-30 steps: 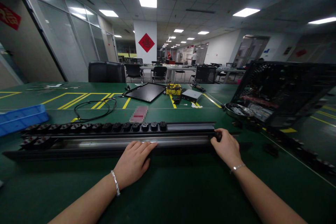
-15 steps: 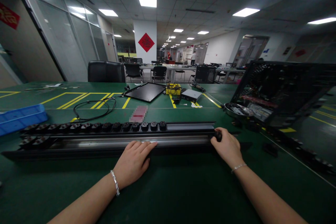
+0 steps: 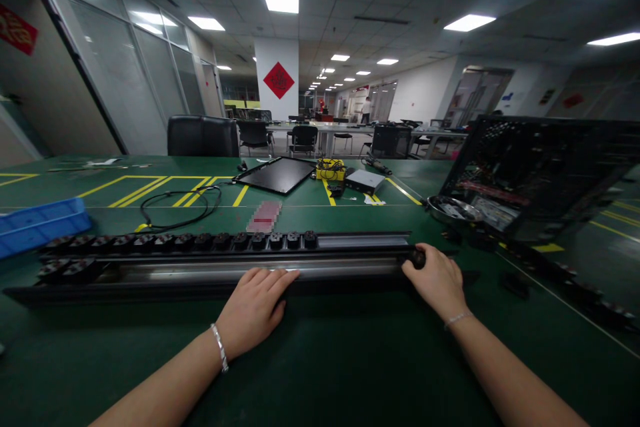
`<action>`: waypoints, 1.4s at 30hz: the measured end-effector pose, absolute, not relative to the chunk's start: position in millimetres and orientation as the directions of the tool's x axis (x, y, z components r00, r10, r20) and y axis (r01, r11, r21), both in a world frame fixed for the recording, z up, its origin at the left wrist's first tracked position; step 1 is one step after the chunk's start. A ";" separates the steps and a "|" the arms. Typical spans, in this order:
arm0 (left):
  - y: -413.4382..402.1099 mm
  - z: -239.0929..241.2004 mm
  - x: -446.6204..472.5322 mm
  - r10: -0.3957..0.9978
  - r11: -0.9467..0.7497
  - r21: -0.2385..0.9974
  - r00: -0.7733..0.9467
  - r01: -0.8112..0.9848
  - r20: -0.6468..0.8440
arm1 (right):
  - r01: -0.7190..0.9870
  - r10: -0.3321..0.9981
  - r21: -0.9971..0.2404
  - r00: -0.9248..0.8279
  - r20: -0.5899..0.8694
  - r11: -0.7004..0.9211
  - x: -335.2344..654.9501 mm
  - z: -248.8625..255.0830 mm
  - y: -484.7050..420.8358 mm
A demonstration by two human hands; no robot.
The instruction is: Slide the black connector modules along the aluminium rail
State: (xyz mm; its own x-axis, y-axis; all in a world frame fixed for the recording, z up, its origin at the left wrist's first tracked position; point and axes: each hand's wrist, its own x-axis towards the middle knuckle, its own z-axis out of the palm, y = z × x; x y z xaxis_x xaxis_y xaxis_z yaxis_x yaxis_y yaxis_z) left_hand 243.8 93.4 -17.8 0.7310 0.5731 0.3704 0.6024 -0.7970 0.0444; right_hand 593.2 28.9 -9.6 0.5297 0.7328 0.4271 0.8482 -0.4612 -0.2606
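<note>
Across the green table lies a long black socket-strip housing (image 3: 345, 269), an open metal channel with two black socket modules (image 3: 83, 268) at its left end. Behind it runs a second strip (image 3: 363, 241) with a row of several black sockets (image 3: 220, 241) along its left and middle part. My left hand (image 3: 255, 310) is closed over the front edge of the near housing, fingertips on the rim and thumb in front. At the right end of the channel, my right hand (image 3: 440, 280) pinches a small black socket module (image 3: 417, 257); the fingers partly cover it.
On the left is a blue bin (image 3: 45, 223), with a black cable (image 3: 180, 210) beyond the strips. Farther back lie a dark flat panel (image 3: 277, 175), a yellow box (image 3: 330, 169) and a grey box (image 3: 365, 180). An open computer case (image 3: 540, 180) and a metal bowl (image 3: 450, 210) stand right.
My right hand has shifted slightly to the right and turned a little with the socket module in its fingers. My left hand and the housing stay where they were.
</note>
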 end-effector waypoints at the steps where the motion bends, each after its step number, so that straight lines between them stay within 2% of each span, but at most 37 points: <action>1: 93.3 -17.6 243.8 0.572 -0.798 0.045 0.731 0.601 0.372 | 0.848 0.735 -0.261 0.530 0.423 -0.462 593.5 -9.5 28.9; 23: 94.0 -18.3 243.4 0.575 -0.794 0.044 0.727 0.606 0.376 | 0.846 0.717 -0.275 0.533 0.450 -0.457 594.5 -10.7 30.2; 42: 94.6 -18.5 243.1 0.588 -0.790 0.053 0.729 0.611 0.350 | 0.825 0.726 -0.297 0.565 0.392 -0.481 595.4 -8.5 29.9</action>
State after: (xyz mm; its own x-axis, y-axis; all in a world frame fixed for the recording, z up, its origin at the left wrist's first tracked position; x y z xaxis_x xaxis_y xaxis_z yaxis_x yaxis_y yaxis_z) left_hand 243.1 94.6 -18.5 0.7293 0.5878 0.3501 0.6111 -0.7898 0.0530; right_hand 595.4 29.9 -8.5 0.5649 0.7262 0.3918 0.8247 -0.4811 -0.2973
